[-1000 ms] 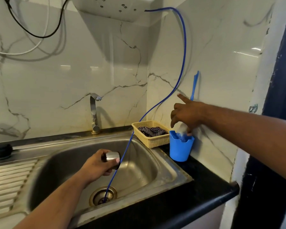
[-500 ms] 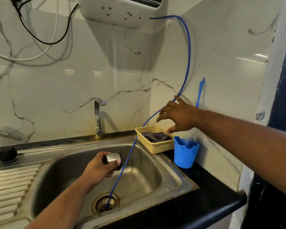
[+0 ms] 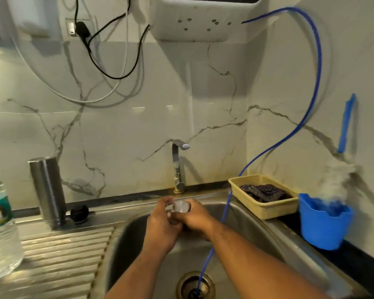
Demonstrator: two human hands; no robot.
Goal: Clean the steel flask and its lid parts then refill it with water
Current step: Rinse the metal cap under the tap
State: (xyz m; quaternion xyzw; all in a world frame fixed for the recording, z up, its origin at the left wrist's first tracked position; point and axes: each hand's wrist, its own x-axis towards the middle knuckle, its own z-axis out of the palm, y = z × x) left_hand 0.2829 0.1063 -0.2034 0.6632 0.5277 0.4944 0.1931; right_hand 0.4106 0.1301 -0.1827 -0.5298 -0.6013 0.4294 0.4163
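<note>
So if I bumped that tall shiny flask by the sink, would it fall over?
Probably yes: the steel flask stands upright, tall and narrow, on the sink ledge, so a nudge near its top could tip it. Once down, its round body would likely roll. Its smooth metal may feel slippery if wet.

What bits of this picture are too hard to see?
- Head view: the steel cap is mostly covered by the left hand and right hand gripping it.
- Head view: the brush in the blue cup is a blur.
- Head view: the water bottle is cut off by the left edge.
- Head view: the drain runs off the bottom edge.
</note>
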